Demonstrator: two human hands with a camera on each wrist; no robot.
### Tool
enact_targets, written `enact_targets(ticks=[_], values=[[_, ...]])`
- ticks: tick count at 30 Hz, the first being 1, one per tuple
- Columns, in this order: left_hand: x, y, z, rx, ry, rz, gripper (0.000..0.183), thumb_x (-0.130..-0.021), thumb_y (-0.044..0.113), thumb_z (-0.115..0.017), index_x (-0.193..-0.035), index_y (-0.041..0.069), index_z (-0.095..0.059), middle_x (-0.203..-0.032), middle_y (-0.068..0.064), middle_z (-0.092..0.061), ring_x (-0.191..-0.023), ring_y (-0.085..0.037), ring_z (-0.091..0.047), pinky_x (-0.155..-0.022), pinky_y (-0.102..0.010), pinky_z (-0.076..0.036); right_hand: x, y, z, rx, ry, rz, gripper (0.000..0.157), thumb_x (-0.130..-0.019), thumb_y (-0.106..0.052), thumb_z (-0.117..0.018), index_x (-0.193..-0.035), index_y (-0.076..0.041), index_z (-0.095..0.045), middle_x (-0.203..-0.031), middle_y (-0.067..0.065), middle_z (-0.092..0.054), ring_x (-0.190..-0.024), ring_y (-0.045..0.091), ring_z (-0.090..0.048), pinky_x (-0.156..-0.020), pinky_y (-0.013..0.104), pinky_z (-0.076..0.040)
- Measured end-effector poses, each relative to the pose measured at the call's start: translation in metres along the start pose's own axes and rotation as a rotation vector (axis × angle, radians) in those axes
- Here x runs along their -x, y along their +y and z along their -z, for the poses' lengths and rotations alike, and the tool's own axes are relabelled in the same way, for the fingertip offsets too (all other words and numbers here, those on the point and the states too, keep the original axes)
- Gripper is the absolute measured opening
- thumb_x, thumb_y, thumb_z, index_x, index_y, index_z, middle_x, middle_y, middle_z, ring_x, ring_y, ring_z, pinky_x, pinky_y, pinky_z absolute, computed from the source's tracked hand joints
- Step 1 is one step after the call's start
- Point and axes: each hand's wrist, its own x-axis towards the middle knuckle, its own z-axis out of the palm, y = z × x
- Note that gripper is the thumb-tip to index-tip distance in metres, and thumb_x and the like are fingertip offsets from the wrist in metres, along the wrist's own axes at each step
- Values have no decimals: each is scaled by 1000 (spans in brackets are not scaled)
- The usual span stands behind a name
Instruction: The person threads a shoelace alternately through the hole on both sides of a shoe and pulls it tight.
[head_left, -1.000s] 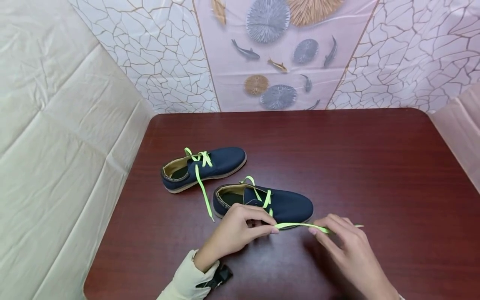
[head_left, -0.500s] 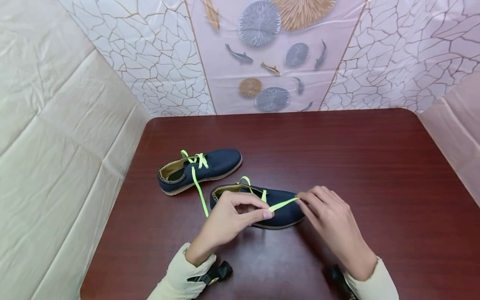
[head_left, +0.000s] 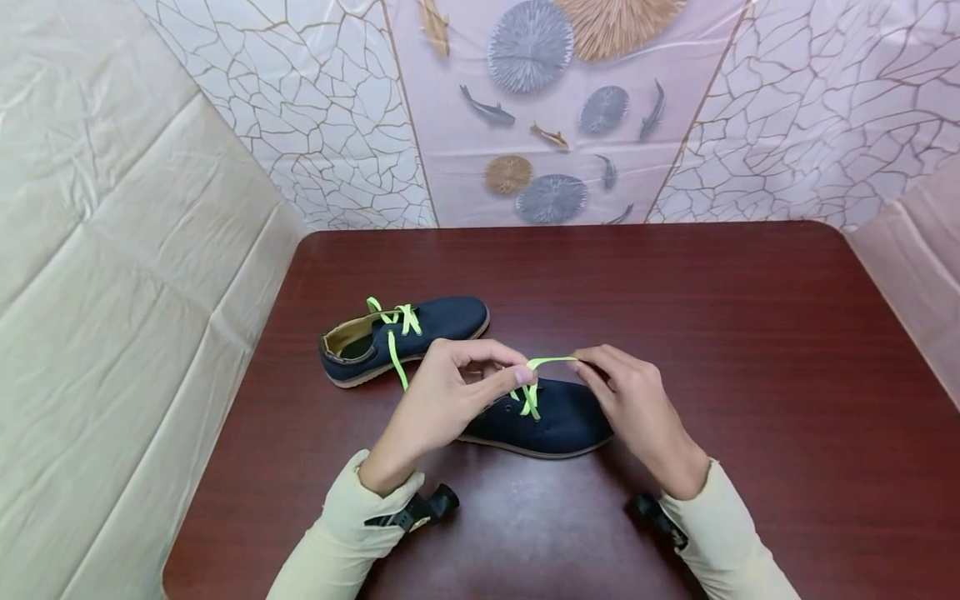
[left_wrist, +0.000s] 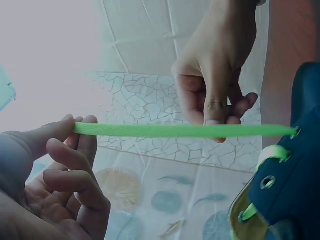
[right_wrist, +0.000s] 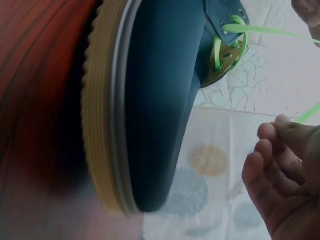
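Note:
My left hand pinches a neon-green shoelace between thumb and fingertips, above the nearer navy shoe. To its right, my right hand pinches the same lace further along, so a short stretch spans the two hands. In the left wrist view, the lace runs taut from the left hand's fingertips to an eyelet of the shoe. The right wrist view has the right hand beside the shoe's toe. The left hand and forearm hide the nearer shoe's heel.
A second navy shoe with green laces lies behind and left, its toe pointing right. Both shoes rest on a dark red-brown table. A patterned sheet hangs behind the table, and pale fabric stands at the left.
Both hands have risen and moved away from the body with the lace, from the shoe's near side to above it. The right hand has also come left, closer to the left hand.

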Motion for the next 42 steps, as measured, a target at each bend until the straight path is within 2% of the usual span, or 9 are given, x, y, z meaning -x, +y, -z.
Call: enact_targets(ticks=[3, 7, 13, 16, 22, 24, 33, 37, 42], values=[[-5, 2, 0, -38, -7, -24, 3, -96, 19, -81, -97, 17, -83, -86, -1, -74, -64, -15, -53, -59, -25, -44, -5, 1, -7, -113, 29, -40, 13, -90, 0, -81, -100, -8, -79, -89, -3, -71, -70, 9, -64, -69, 12, -52], [-12, 3, -3, -100, -43, -101, 4, -95, 16, -81, -98, 14, -83, -87, 7, -73, -70, -13, -57, -62, -25, -46, -9, 2, -17, -273, 40, -112, 12, -93, 3, -77, -100, -7, -79, -89, 1, -72, -65, 15, -66, -65, 19, -56], [-20, 1, -6, -154, -128, -172, 9, -98, 16, -78, -105, 14, -83, -97, 11, -75, -87, -8, -62, -70, -29, -51, -15, 4, -27, -362, 27, -176, 13, -95, -1, -76, -106, -8, -80, -99, 2, -78, -86, 9, -72, -76, 18, -56], [-24, -4, -2, -202, -140, -172, 11, -99, 18, -76, -106, 15, -83, -99, 11, -76, -89, -6, -63, -73, -28, -53, -16, 6, -33, -426, -9, -194, 14, -97, -1, -74, -108, -7, -80, -100, 5, -78, -89, 9, -71, -78, 18, -56], [-33, -25, 15, -373, -103, -130, 12, -99, 23, -77, -106, 16, -84, -94, 12, -74, -82, -3, -62, -72, -28, -55, -14, 8, -45, -540, -75, -285, 9, -99, -4, -72, -106, -5, -78, -88, 10, -74, -72, 14, -68, -68, 21, -56], [-35, -32, 22, -426, -113, -109, 12, -100, 23, -76, -106, 17, -83, -93, 11, -72, -79, -3, -62, -72, -26, -55, -13, 8, -48, -558, -88, -307, 8, -100, -6, -72, -105, -4, -78, -85, 11, -73, -70, 16, -67, -68, 23, -56], [-50, -53, 39, -582, -263, -83, 10, -100, 22, -76, -107, 21, -82, -98, 11, -73, -77, -6, -59, -70, -27, -51, -6, 15, -53, -686, -80, -359, 9, -101, 0, -69, -105, 6, -73, -86, 18, -69, -73, 14, -66, -66, 26, -58], [-52, -58, 41, -630, -344, -106, 13, -98, 21, -78, -110, 17, -82, -106, 7, -74, -83, -7, -61, -73, -26, -51, -4, 16, -54, -693, -85, -356, 9, -100, 0, -69, -105, 6, -73, -87, 15, -68, -77, 12, -65, -69, 24, -57], [-54, -64, 41, -714, -394, -122, 14, -98, 25, -79, -110, 20, -83, -105, 10, -72, -86, -6, -61, -73, -26, -50, -4, 16, -55, -681, -108, -357, 11, -100, -2, -70, -107, 6, -73, -90, 12, -68, -80, 11, -64, -71, 22, -55]])
